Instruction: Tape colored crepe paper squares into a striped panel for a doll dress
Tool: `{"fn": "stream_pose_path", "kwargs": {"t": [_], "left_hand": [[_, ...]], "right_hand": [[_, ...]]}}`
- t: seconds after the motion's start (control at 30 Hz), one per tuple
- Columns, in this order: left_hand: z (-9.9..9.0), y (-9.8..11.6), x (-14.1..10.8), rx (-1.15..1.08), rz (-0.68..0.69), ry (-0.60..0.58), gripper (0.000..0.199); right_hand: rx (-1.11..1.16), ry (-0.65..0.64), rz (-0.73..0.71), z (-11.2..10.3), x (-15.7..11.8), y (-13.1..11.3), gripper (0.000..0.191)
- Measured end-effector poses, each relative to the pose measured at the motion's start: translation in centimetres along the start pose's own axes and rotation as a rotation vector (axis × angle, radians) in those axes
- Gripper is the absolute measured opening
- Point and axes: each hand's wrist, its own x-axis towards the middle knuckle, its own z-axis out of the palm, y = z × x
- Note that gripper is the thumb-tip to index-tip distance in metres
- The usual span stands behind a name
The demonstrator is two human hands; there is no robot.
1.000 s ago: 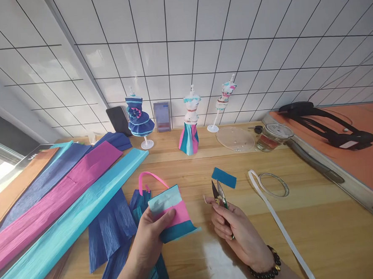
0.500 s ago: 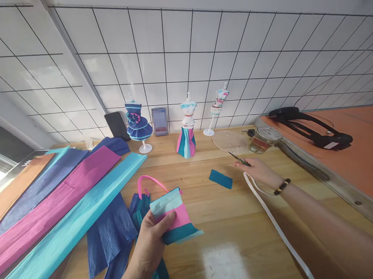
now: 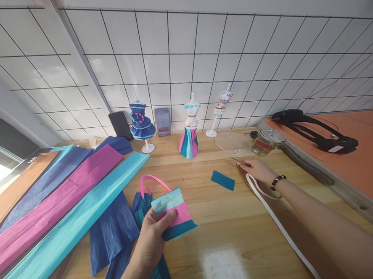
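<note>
My left hand [image 3: 152,232] pinches a small striped piece of crepe paper [image 3: 177,213] in light blue, pink and teal, thumb on top. My right hand [image 3: 257,170] is closed around a slim, pointed metal tool [image 3: 242,162]; whether it is scissors or tweezers I cannot tell. Its tip points left, over the table. A teal rectangle of paper [image 3: 222,180] lies to the left of that hand. Below the wrist, a white strip [image 3: 282,226] loops and runs toward the front edge. Behind the left hand are a pink strip [image 3: 154,177] and teal paper [image 3: 140,207].
At the back stand three small mannequins: one in a blue dress [image 3: 143,125], one in a striped skirt [image 3: 188,143], one tilted [image 3: 222,102]. Long crepe paper sheets [image 3: 91,193] cover the left. A clear disc [image 3: 232,143], glass jar [image 3: 269,141] and black frame [image 3: 318,131] are right.
The whole view has shifted slightly, moving things a little to the right. The striped paper in my left hand has tilted a bit. My right hand keeps its hold on the tool.
</note>
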Motion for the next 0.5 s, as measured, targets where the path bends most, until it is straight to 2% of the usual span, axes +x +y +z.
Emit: {"fn": "stream_pose_path", "kwargs": {"t": [0.17,0.27,0.4,0.5], "left_hand": [[-0.1,-0.1,0.0,0.015,0.003,-0.013,0.031],[0.0,0.2,0.0,0.019,0.0,-0.019,0.029],[0.0,0.3,-0.1,0.003,0.001,-0.002,0.029],[0.0,0.2,-0.1,-0.006,0.002,0.006,0.029]], "right_hand": [[-0.018,0.007,-0.021,0.3,-1.1,0.0,0.026],[0.01,0.054,0.007,0.3,-1.2,0.0,0.027],[0.082,0.2,0.063,-0.7,-1.4,-0.3,0.028],[0.15,0.348,0.059,-1.6,-2.8,-1.9,0.025]]}}
